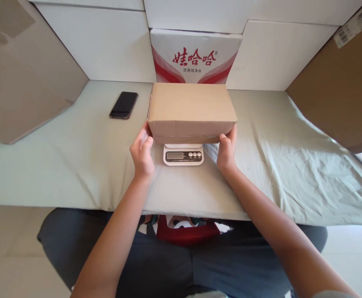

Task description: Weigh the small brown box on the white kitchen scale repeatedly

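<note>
Pale floor [10, 238], apparently tiled, borders a cloth-draped table [59, 174].

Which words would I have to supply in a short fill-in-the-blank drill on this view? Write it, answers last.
1. The left hand and right hand hold the small brown box in front of a white carton whose large lettering is ____.
2. The phone lies to the person's ____ of the scale.
3. The scale's panel has ____ round buttons.

Missing words: red; left; three.
</note>
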A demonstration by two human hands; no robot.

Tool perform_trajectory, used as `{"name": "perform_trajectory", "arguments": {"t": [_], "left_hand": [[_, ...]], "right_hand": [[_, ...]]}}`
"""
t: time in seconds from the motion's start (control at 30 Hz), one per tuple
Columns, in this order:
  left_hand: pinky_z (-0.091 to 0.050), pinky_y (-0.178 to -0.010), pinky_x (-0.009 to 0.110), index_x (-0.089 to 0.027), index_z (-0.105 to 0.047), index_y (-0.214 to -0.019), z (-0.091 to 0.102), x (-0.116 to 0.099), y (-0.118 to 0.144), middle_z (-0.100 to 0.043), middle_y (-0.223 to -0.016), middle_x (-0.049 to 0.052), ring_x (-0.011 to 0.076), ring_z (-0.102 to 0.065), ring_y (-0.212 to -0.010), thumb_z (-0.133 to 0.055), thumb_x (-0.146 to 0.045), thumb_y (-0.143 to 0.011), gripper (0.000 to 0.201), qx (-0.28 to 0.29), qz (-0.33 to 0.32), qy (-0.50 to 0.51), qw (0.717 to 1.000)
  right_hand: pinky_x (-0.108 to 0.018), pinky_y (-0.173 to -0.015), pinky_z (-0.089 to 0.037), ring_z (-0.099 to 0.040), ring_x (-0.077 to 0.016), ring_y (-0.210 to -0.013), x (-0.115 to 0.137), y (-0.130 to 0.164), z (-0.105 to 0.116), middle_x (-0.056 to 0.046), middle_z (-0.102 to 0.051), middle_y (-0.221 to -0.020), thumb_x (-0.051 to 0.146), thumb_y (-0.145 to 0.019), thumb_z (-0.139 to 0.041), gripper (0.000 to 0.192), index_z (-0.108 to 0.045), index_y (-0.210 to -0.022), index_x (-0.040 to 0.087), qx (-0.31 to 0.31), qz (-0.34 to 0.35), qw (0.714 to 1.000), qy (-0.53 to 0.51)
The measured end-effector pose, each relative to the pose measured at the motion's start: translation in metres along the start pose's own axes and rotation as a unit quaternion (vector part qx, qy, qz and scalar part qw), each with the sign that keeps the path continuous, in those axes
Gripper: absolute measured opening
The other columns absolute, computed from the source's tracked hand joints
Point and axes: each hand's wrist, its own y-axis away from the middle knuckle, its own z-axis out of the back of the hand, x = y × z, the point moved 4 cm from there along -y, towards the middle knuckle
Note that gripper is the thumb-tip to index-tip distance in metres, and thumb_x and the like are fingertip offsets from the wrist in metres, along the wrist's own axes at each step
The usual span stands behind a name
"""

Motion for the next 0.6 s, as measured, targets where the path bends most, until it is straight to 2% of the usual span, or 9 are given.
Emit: {"name": "perform_trajectory", "arguments": {"t": [0.23, 0.6], "left_hand": [[-0.046, -0.127, 0.047, -0.028, -0.073, -0.14, -0.0009, -0.0014, 0.0005, -0.069, -0.151, 0.009, 0.0343, -0.056, -0.151, -0.069, -0.06, -0.089, 0.06, 0.0, 0.004, -0.012, 1.0], [-0.044, -0.129, 0.049, -0.029, -0.072, -0.142, -0.0025, -0.0029, 0.0008, -0.069, -0.152, 0.008, 0.0351, -0.056, -0.152, -0.07, -0.06, -0.089, 0.061, 0.008, 0.003, -0.006, 1.0]], "right_hand": [[-0.06, -0.132, -0.036, -0.052, -0.0334, -0.147, -0.0009, -0.0014, 0.0016, -0.007, -0.063, -0.142, 0.058, -0.089, -0.058, 0.059, -0.053, -0.143, 0.035, 0.002, 0.0, 1.0, 0.02], [-0.06, -0.129, -0.041, -0.052, -0.0335, -0.146, -0.0016, 0.0, 0.0021, -0.006, -0.062, -0.142, 0.061, -0.089, -0.057, 0.058, -0.053, -0.141, 0.037, 0.004, -0.015, 1.0, 0.027]]}}
